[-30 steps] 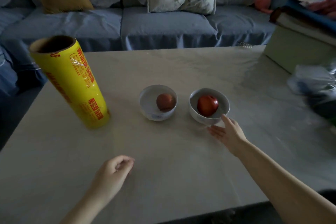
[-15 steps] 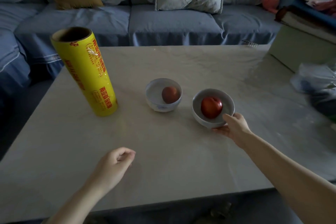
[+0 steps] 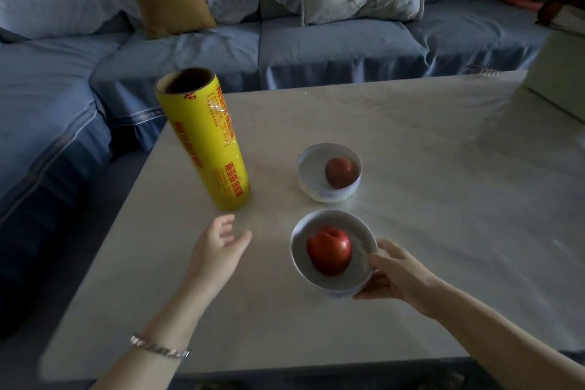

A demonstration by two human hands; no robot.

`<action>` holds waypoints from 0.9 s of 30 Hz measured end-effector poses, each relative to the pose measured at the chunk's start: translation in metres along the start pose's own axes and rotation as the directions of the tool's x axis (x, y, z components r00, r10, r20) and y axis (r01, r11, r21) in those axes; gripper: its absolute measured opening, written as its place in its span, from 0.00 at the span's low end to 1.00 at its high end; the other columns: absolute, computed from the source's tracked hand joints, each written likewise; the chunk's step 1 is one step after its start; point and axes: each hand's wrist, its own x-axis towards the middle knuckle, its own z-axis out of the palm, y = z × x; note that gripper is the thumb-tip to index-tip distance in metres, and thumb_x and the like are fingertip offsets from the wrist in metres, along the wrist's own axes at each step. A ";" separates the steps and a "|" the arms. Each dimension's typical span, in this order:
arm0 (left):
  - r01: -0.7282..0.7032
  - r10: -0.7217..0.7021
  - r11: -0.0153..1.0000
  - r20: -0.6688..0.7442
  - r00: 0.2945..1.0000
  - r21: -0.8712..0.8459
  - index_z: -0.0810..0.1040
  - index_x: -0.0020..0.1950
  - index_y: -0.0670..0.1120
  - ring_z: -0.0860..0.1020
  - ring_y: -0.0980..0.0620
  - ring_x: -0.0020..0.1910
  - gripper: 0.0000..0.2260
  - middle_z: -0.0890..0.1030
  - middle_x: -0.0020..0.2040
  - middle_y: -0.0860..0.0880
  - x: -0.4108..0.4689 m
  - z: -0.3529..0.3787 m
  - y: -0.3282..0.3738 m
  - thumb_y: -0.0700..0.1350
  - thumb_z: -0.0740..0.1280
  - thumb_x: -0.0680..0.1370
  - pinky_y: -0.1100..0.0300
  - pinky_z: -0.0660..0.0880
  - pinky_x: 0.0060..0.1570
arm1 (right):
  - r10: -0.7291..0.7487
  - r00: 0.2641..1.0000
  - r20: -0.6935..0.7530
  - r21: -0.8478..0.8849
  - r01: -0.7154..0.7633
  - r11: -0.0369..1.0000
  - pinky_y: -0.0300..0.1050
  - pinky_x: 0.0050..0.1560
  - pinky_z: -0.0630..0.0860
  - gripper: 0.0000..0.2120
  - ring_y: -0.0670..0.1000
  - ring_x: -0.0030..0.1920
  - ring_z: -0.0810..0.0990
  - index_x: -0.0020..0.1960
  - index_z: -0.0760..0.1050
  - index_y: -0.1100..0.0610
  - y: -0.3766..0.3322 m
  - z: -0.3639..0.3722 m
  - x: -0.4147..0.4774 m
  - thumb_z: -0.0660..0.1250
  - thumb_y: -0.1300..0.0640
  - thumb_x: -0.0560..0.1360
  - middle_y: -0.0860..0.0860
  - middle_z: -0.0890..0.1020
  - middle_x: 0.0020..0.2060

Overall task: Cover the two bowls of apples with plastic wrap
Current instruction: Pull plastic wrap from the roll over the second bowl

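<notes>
Table point(image 3: 411, 142) pale, glossy; blue sofa point(image 3: 316, 47) behind.

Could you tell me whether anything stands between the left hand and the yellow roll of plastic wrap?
Nothing visible does. The left hand is open just short of the base of the upright plastic wrap roll, with only bare table between them. The right hand grips the near bowl, off to the side.
</notes>
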 end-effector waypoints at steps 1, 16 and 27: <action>0.000 -0.002 1.000 -0.050 0.999 -0.029 0.69 0.67 0.43 0.75 0.46 0.58 0.24 0.74 0.63 0.42 0.011 -0.006 0.006 0.42 0.71 0.73 0.53 0.70 0.59 | -0.004 1.000 0.003 -0.016 0.004 1.000 0.48 0.34 0.81 0.17 0.63 0.46 0.83 0.64 0.64 0.57 -0.001 0.004 0.003 0.62 0.63 0.76 0.65 0.80 0.51; -0.301 0.222 0.938 -0.370 0.902 -0.171 0.58 0.71 0.48 0.72 0.55 0.53 0.43 0.73 0.64 0.47 0.096 -0.025 0.067 0.43 0.79 0.63 0.58 0.70 0.55 | -0.502 0.833 -0.234 -0.592 0.287 0.753 0.29 0.34 0.71 0.10 0.44 0.40 0.81 0.46 0.74 0.45 -0.029 0.006 -0.004 0.63 0.61 0.74 0.45 0.83 0.37; -0.365 0.333 0.924 -0.232 0.914 -0.114 0.63 0.61 0.64 0.78 0.53 0.52 0.41 0.76 0.55 0.56 0.002 -0.046 0.079 0.58 0.79 0.53 0.47 0.78 0.50 | -0.705 0.703 0.098 -0.453 0.662 0.597 0.36 0.59 0.68 0.37 0.42 0.59 0.72 0.68 0.64 0.50 -0.115 0.093 -0.016 0.72 0.42 0.64 0.43 0.73 0.57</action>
